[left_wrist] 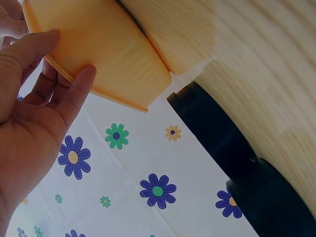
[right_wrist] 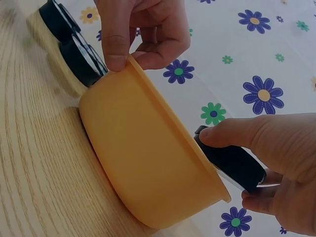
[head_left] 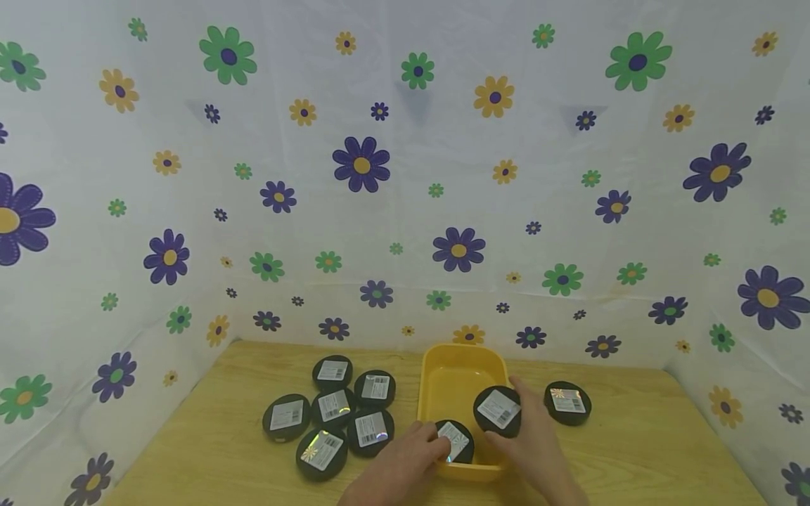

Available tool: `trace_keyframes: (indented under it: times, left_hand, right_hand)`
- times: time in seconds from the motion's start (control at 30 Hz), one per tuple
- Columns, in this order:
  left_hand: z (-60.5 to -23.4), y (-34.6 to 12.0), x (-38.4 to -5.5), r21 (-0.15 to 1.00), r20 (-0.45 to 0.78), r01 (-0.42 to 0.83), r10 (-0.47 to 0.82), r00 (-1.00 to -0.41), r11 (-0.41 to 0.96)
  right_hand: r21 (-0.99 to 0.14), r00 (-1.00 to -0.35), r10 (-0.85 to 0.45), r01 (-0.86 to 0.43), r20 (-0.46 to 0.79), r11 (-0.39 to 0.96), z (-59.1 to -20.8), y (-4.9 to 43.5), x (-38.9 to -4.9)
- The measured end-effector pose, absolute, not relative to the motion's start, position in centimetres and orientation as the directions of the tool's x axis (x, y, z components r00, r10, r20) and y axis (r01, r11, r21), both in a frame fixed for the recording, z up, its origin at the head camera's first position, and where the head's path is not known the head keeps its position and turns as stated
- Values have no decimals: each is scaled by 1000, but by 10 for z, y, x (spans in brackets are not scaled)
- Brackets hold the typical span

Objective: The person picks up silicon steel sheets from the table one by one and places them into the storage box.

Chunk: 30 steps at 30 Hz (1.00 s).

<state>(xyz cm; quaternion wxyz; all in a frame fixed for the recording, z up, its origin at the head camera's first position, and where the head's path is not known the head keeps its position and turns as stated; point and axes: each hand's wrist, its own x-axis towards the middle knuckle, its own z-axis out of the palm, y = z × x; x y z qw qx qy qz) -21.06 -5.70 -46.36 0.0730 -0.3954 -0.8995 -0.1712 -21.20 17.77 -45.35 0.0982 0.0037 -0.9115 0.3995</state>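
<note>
Wooden table [head_left: 633, 450], hands [head_left: 408, 457] [head_left: 538, 443] at yellow tub [head_left: 449, 393], black disc [head_left: 497, 410] in right

Taking the tub [head_left: 443, 393] on your table [head_left: 221, 443] as centre: one disc [head_left: 457, 444] lies inside at six o'clock, another disc [head_left: 496, 411] in your right hand [head_left: 538, 436] over the three o'clock side, your left hand [head_left: 408, 457] at eight, six discs [head_left: 333, 406] at nine, a lone disc [head_left: 567, 403] at three.

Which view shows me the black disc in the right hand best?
The head view, where the black disc shows its labelled face. The right wrist view gives mostly its dark edge; the left wrist view doesn't show it.
</note>
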Motion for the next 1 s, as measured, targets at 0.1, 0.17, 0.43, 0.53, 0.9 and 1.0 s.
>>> trace_keyframes:
  times: [0.1, 0.17, 0.43, 0.53, 0.9, 1.0]
  left_hand:
    - [-464, -57, -210, 249, 272, 739, 687, -674, 626]
    - [-463, -57, -210, 257, 263, 735, 686, -678, 628]
    - [-463, -58, -210, 264, 251, 730, 685, -683, 631]
    - [-463, -58, -211, 256, 263, 735, 687, -678, 628]
    - [-465, -58, -214, 240, 275, 747, 694, -665, 620]
    - [-465, -57, -214, 224, 280, 755, 702, -655, 616]
  right_hand:
    - [-721, -979, 65, -95, 191, 686, -455, 177, -212]
    - [-717, -979, 64, -95, 191, 690, -456, 176, -212]
    - [-713, -983, 66, -76, 169, 697, -455, 174, -212]
    - [-708, -984, 62, -78, 170, 702, -456, 172, -212]
    - [-691, -983, 43, -96, 181, 716, -456, 169, -212]
    - [-692, -981, 40, -107, 192, 714, -457, 169, -210]
